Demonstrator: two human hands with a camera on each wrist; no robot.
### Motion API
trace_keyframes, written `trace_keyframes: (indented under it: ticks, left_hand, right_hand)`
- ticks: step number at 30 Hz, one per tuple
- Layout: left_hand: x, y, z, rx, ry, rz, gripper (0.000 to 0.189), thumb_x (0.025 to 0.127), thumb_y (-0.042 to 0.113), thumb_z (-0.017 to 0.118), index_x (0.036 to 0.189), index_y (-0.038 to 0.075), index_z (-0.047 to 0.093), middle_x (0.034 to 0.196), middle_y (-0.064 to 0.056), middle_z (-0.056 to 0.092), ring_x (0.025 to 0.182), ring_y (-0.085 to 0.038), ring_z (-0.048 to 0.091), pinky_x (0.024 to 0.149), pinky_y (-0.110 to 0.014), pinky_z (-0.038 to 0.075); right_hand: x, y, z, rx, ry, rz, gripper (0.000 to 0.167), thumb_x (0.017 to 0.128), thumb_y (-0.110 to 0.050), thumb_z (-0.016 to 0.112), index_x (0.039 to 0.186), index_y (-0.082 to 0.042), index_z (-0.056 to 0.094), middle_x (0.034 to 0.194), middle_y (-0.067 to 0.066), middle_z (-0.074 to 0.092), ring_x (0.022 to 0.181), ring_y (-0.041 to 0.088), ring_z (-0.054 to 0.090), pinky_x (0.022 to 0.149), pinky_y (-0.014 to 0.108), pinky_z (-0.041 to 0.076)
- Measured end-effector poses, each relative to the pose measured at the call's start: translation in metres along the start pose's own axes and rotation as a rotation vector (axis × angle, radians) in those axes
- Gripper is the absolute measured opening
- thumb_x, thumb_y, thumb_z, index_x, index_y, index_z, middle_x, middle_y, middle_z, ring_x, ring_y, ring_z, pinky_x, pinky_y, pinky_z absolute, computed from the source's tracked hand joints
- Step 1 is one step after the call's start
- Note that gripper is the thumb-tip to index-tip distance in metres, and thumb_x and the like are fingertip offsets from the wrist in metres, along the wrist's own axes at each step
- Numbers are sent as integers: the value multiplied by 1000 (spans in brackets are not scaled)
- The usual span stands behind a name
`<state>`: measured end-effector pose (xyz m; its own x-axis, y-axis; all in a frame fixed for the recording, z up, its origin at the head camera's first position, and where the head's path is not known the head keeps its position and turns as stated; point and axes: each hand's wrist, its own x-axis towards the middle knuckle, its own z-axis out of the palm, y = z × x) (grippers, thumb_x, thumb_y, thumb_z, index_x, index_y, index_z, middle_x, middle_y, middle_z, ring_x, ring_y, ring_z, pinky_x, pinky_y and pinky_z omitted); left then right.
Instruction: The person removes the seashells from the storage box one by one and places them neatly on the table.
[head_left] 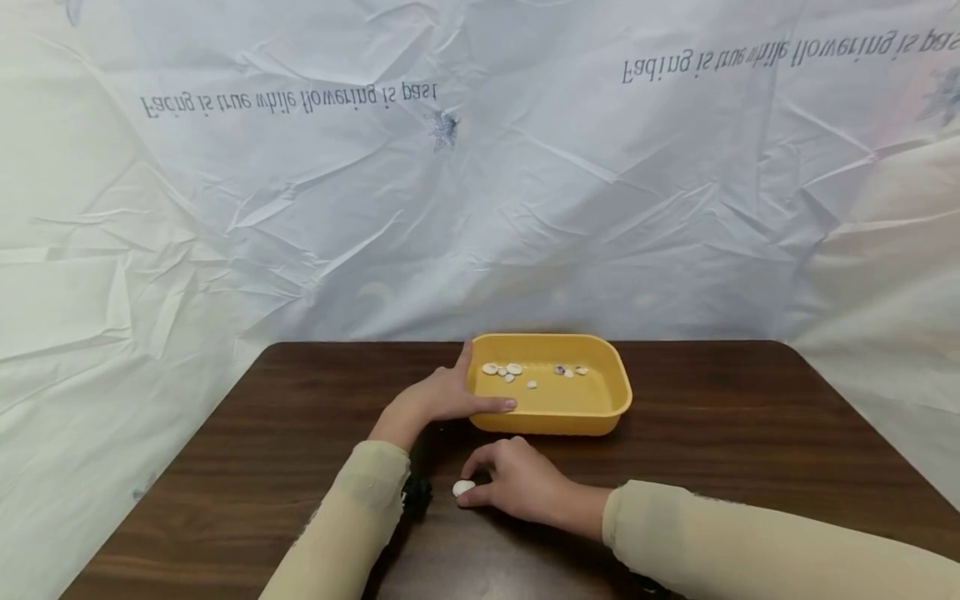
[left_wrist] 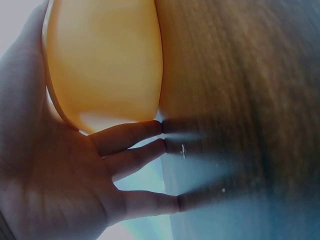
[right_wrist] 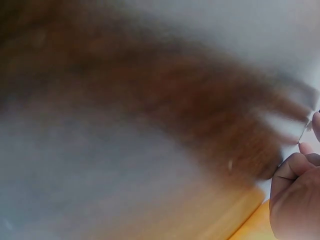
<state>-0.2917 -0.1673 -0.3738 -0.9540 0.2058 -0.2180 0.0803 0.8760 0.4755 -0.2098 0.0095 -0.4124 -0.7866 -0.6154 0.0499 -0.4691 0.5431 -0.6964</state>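
A yellow tray stands on the dark wooden table, several small shells lying inside it. My left hand rests against its left end, the thumb along the near rim and another finger at the left side. In the left wrist view, the fingers reach straight down beside the tray wall with their tips at the tabletop. In front of the tray, my right hand pinches a white shell between thumb and forefinger, low over the table. The right wrist view catches only part of that hand; the shell is out of sight there.
The wooden table spreads out to both sides of the tray. Behind it hangs a creased white sheet with printed lettering. A small black object shows beside the left sleeve.
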Motion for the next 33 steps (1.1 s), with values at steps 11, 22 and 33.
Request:
trace_keyframes:
  ticks: [11,22,33]
  left_hand:
    - [-1,3,0,6,-9,-12,138,76,92,67,168,37,-20,174,-29,21,159,-47,33,120,-65,39]
    - [-1,-1,-1,-19,-16,20,137,79,88,68,168,36,-21,168,-31,35,155,-46,40,118,-62,41]
    - [2,-3,-1,4,-35,38,141,76,94,65,168,32,-22,172,-30,29,156,-49,37,118,-63,43]
  right_hand:
    - [0,2,1,2,-19,27,24,85,-36,92,99,-21,81,88,-15,76,78,0,61,74,25,51]
    - [-3,-22,-25,126,3,2,36,89,-32,89,117,-12,79,63,-6,56,57,7,49,58,23,43]
    - [32,-22,-112,160,155,161,48,94,-37,84,139,-26,73,76,-2,56,61,13,42,58,28,39]
